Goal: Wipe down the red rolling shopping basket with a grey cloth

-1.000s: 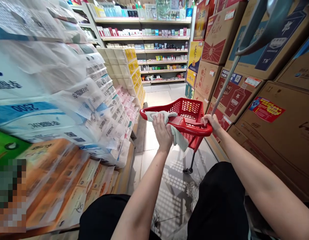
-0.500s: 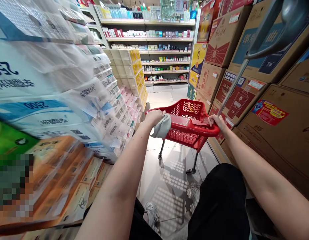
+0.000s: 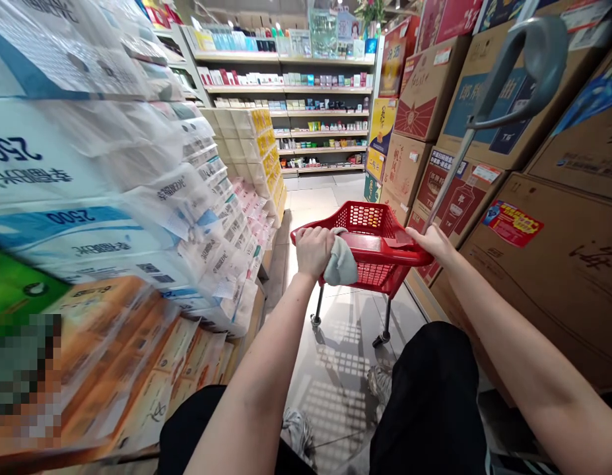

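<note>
My left hand is closed over the left part of the handle of a red plastic shopping cart. A pale grey-green cloth bunches out from under its fingers and hangs over the handle. At the handle's right end, my right hand is closed around the red rim. A metal pole with a grey loop grip slants down to this hand. Its lower part is hidden, and I cannot tell whether the fingers hold it too. The cart has a perforated basket and dark wheeled legs.
Stacked tissue packs line the left, with orange packs nearer. Yellow-sided packs stand farther ahead. Cardboard boxes rise close on the right. A product shelf crosses the aisle's end, beyond the tiled floor.
My left hand has turned and moved slightly right along the handle, taking the cloth with it. My right hand keeps its place. The view has tilted a little, showing more of the grey loop grip.
</note>
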`<state>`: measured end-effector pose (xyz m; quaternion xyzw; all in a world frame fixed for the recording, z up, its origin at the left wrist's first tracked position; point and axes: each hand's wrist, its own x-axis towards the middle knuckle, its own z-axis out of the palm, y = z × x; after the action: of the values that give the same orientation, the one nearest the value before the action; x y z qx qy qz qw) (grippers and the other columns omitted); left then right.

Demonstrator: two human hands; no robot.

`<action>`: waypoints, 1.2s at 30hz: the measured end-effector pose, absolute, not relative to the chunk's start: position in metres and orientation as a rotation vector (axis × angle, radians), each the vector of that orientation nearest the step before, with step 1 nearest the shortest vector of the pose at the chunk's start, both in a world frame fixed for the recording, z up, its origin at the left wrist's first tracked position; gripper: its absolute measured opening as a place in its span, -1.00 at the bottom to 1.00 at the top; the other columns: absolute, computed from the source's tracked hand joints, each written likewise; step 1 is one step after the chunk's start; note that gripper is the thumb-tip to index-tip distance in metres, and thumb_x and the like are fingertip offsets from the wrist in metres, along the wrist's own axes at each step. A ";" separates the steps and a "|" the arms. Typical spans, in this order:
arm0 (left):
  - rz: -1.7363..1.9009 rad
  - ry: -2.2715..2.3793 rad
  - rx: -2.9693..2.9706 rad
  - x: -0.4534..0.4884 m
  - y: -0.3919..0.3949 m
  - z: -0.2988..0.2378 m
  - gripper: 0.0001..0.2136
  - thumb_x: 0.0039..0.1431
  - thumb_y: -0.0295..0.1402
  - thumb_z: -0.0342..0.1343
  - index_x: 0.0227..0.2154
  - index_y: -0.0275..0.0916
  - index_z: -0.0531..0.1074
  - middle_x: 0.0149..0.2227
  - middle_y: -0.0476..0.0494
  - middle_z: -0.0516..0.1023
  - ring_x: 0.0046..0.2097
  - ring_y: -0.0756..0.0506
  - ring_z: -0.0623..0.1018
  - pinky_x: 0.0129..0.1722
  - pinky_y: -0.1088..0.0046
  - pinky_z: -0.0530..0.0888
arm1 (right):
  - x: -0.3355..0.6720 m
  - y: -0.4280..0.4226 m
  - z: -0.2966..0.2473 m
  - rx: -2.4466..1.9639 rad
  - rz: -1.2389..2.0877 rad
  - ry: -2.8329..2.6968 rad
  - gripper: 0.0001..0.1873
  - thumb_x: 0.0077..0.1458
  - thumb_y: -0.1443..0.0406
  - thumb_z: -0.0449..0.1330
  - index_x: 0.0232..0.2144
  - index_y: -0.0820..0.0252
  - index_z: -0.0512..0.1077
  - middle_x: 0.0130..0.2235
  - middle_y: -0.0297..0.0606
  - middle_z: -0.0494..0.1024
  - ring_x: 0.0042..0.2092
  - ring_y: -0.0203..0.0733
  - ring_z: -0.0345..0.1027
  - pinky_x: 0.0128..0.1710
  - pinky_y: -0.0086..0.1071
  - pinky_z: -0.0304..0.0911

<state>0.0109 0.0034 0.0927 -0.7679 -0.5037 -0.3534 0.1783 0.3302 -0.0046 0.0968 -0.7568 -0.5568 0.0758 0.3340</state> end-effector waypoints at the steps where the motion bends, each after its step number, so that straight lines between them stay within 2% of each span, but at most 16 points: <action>1: -0.993 -1.376 -2.199 0.010 -0.002 0.090 -0.65 0.29 -0.20 -0.25 -0.33 -0.21 0.42 -0.30 -0.16 0.50 -0.16 -0.14 0.43 -0.01 0.20 0.23 | 0.322 -0.009 0.097 -2.033 0.112 -1.399 -0.23 -0.01 -0.10 0.08 0.00 0.47 0.32 -0.07 0.18 0.45 0.01 0.19 0.30 -0.06 -0.11 0.22; 4: -0.962 -1.224 -2.283 0.003 -0.011 0.081 -0.62 0.22 -0.12 -0.11 -0.04 -0.25 0.32 -0.08 -0.25 0.43 0.02 -0.21 0.35 0.10 0.13 0.17 | 0.296 -0.021 0.097 -2.101 -0.202 -1.274 -0.15 0.08 -0.03 -0.01 0.18 0.59 0.04 0.16 0.31 0.18 0.21 0.25 -0.02 0.10 0.02 0.02; 6: -0.911 -1.152 -2.312 -0.002 -0.010 0.077 -0.53 0.19 -0.09 -0.05 0.06 -0.30 0.24 0.00 -0.30 0.37 0.08 -0.24 0.30 0.14 0.11 0.13 | 0.283 -0.027 0.097 -2.041 -0.373 -1.280 -0.19 0.13 0.01 -0.08 0.19 0.61 -0.01 0.18 0.32 0.11 0.24 0.23 -0.15 0.13 0.05 -0.07; 9: -0.774 -1.111 -2.328 -0.009 0.000 0.078 -0.52 0.17 -0.11 -0.02 0.06 -0.33 0.23 -0.03 -0.33 0.38 0.05 -0.26 0.33 0.12 0.13 0.16 | 0.272 -0.031 0.099 -1.990 -0.498 -1.278 -0.25 0.16 0.01 -0.14 0.16 0.55 0.03 0.11 0.30 0.18 0.18 0.23 -0.09 0.09 0.11 -0.08; 12: -0.652 -1.058 -2.364 -0.013 0.014 0.084 -0.52 0.17 -0.08 -0.03 0.02 -0.33 0.25 -0.07 -0.34 0.41 -0.02 -0.26 0.37 0.05 0.16 0.21 | 0.266 -0.032 0.102 -1.997 -0.536 -1.270 -0.32 0.18 -0.01 -0.19 0.14 0.41 0.11 0.09 0.22 0.18 0.14 0.22 -0.06 0.05 0.16 -0.08; 15: -0.598 -1.034 -2.384 -0.015 0.023 0.090 -0.52 0.17 -0.05 -0.05 -0.01 -0.33 0.27 -0.11 -0.33 0.43 -0.05 -0.25 0.38 0.01 0.19 0.23 | 0.262 -0.031 0.105 -1.997 -0.528 -1.309 -0.38 0.21 0.00 -0.26 0.07 0.32 0.21 0.12 0.17 0.14 0.18 0.20 -0.12 0.05 0.16 -0.08; 19: -0.538 -1.044 -2.411 -0.015 0.030 0.095 -0.51 0.17 -0.01 -0.07 -0.04 -0.32 0.29 -0.14 -0.32 0.44 -0.07 -0.25 0.40 -0.01 0.21 0.22 | 0.257 -0.035 0.112 -1.977 -0.501 -1.369 -0.38 0.24 0.02 -0.32 0.00 0.30 0.29 0.21 0.17 0.01 0.24 0.20 -0.23 0.07 0.14 -0.09; 21: -0.508 -1.053 -2.426 -0.013 0.031 0.097 -0.52 0.16 0.01 -0.08 -0.06 -0.31 0.31 -0.15 -0.32 0.45 -0.08 -0.24 0.41 -0.02 0.22 0.22 | 0.251 -0.038 0.116 -1.940 -0.488 -1.441 -0.39 0.24 0.02 -0.32 0.01 0.29 0.29 0.23 0.13 0.01 0.24 0.19 -0.20 0.08 0.12 -0.10; 23: -0.493 -1.078 -2.434 -0.010 0.032 0.100 -0.52 0.17 0.03 -0.10 -0.11 -0.30 0.34 -0.18 -0.30 0.46 -0.09 -0.23 0.42 -0.03 0.24 0.22 | 0.246 -0.040 0.118 -1.898 -0.425 -1.601 -0.38 0.25 0.01 -0.32 0.01 0.26 0.31 0.18 0.10 0.16 0.21 0.14 -0.05 0.09 0.03 -0.06; 26: -0.457 -1.113 -2.467 -0.004 0.032 0.105 -0.52 0.17 0.05 -0.14 -0.21 -0.29 0.38 -0.26 -0.28 0.50 -0.16 -0.21 0.46 -0.07 0.26 0.24 | 0.242 -0.035 0.119 -1.956 -0.171 -1.843 -0.31 0.24 -0.02 -0.39 -0.06 0.22 0.38 -0.06 0.03 0.45 0.04 0.03 0.26 0.03 -0.14 0.07; 28: -0.424 -1.104 -2.507 0.000 0.032 0.109 -0.51 0.17 0.08 -0.16 -0.27 -0.29 0.40 -0.32 -0.26 0.51 -0.21 -0.19 0.48 -0.10 0.28 0.25 | 0.244 -0.028 0.119 -2.079 0.005 -1.868 -0.22 0.21 -0.07 -0.44 -0.12 0.22 0.43 -0.19 0.02 0.53 -0.06 0.01 0.36 -0.03 -0.18 0.12; 31: -0.414 -1.109 -2.554 0.005 0.031 0.113 -0.47 0.17 0.11 -0.20 -0.31 -0.28 0.42 -0.35 -0.23 0.53 -0.26 -0.16 0.51 -0.16 0.32 0.27 | 0.254 -0.017 0.121 -2.196 0.152 -1.802 -0.11 0.16 -0.14 -0.49 -0.19 0.27 0.46 -0.19 0.07 0.54 -0.06 0.06 0.39 -0.05 -0.15 0.14; 36: -0.456 -1.413 -2.530 0.016 0.039 0.117 -0.37 0.29 -0.02 -0.48 -0.39 -0.26 0.47 -0.37 -0.22 0.56 -0.27 -0.14 0.53 -0.27 0.37 0.28 | 0.262 -0.012 0.125 -2.174 0.179 -1.771 -0.08 0.14 -0.18 -0.47 -0.19 0.31 0.47 -0.16 0.09 0.53 0.00 0.03 0.36 0.00 -0.22 0.11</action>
<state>0.0163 0.0390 0.1168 -0.8578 -0.4791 -0.1547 0.1038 0.2622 -0.0122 0.1251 -0.7630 -0.6218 0.0629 0.1651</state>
